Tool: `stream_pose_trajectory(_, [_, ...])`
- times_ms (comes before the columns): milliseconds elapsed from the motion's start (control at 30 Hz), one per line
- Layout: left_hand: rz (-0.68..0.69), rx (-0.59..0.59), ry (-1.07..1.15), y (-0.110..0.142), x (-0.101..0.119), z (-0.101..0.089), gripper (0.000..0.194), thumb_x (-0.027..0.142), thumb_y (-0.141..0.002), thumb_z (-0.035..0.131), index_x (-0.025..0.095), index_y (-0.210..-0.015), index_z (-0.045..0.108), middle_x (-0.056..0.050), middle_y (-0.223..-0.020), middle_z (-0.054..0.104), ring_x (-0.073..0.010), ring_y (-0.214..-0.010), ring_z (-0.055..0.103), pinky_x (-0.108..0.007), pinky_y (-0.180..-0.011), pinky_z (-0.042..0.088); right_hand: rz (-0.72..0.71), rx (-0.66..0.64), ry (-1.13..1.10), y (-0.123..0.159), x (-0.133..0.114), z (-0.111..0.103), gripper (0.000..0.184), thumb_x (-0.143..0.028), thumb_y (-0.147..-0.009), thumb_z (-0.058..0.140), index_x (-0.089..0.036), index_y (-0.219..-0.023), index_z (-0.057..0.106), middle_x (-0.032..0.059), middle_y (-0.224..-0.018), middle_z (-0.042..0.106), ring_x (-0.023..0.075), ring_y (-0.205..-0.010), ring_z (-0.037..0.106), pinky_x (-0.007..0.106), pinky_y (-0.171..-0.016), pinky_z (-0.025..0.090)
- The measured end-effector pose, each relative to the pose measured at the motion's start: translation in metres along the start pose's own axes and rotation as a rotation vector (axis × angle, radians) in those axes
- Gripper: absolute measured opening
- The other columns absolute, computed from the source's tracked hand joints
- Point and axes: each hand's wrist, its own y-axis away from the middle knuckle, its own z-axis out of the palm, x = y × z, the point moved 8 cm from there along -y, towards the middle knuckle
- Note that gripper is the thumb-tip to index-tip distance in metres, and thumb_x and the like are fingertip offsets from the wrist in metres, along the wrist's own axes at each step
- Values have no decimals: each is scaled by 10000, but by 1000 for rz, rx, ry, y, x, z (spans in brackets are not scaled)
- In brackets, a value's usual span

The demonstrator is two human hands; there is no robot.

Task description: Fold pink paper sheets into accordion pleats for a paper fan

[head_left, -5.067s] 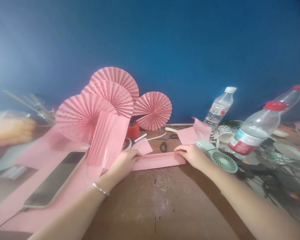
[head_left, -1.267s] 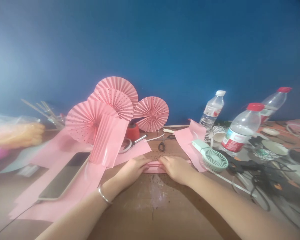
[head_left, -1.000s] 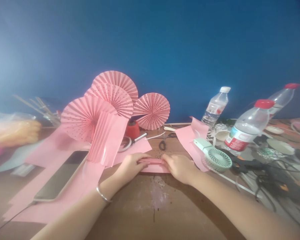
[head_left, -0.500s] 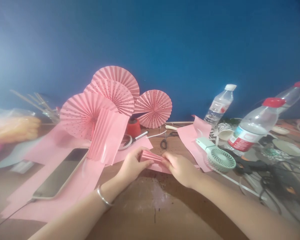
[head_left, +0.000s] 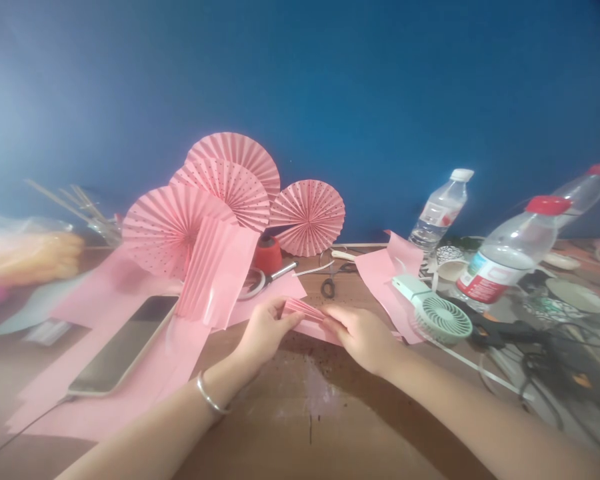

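Note:
A narrow strip of pleated pink paper [head_left: 304, 309] spans the gap between my two hands, just above the table. My left hand [head_left: 267, 328] pinches its left end, thumb in front and fingers behind. The right end is gripped by my right hand [head_left: 361, 333], whose fingers cover that part. An unfolded flap of the same pink sheet seems to lie below the pleats. Behind my hands, several round pleated paper fans [head_left: 309, 217] stand against the blue wall. A half-pleated pink sheet [head_left: 219, 273] leans in front of them, left of my left hand.
On the left a phone [head_left: 123, 347] with a cable rests on pink sheets [head_left: 170, 387]. A pen [head_left: 281, 271], a tape roll [head_left: 253, 285] and a red object [head_left: 267, 255] are behind. To the right are a mint handheld fan [head_left: 437, 316], bottles [head_left: 513, 250] and cables [head_left: 535, 363].
The pink sheet, earlier wide and stretched between my hands, is now gathered into narrow pleats. My hands moved closer together and tilted the pleats up. In the last half second little has moved.

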Motion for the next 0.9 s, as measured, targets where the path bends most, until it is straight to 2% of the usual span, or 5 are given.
stream_pose_trajectory(100, [-24,16,92,1,-2,0,256,323,-773,571,121,-926,611,-69,-890,664,-213,-855,610,-334,-790,461,-55,44,64,1,-1,0,341,-342,-912,312,-248,-1168,516,35,-1049,640,187,-913,594,283,-750,443])
stream_pose_trajectory(200, [-95,41,188,2,-7,0,265,358,-778,557,130,-907,605,-49,-834,664,-185,-739,621,-308,-689,492,-99,50,189,2,-2,3,392,-344,-915,293,-237,-1267,428,66,-1081,623,207,-909,593,311,-749,453])
stream_pose_trajectory(433, [-171,101,258,4,-12,0,309,375,-763,567,124,-941,587,-59,-835,648,-161,-710,610,-262,-614,504,-97,-2,365,3,0,10,401,-362,-916,284,-234,-1271,422,71,-880,636,197,-733,601,279,-604,416])
stream_pose_trajectory(667, [-173,135,226,3,-10,-3,420,281,-736,569,204,-1139,480,-20,-823,635,-146,-665,611,-275,-597,511,-95,-11,391,2,0,10,389,-351,-921,265,-234,-1245,446,47,-824,610,181,-689,588,261,-548,363])
stream_pose_trajectory(900, [-170,103,229,3,-12,-4,180,247,-723,519,185,-892,537,21,-697,576,-120,-601,560,-219,-525,453,-81,-61,473,3,1,11,385,-278,-904,308,-254,-1274,414,60,-810,595,157,-618,565,248,-519,330])
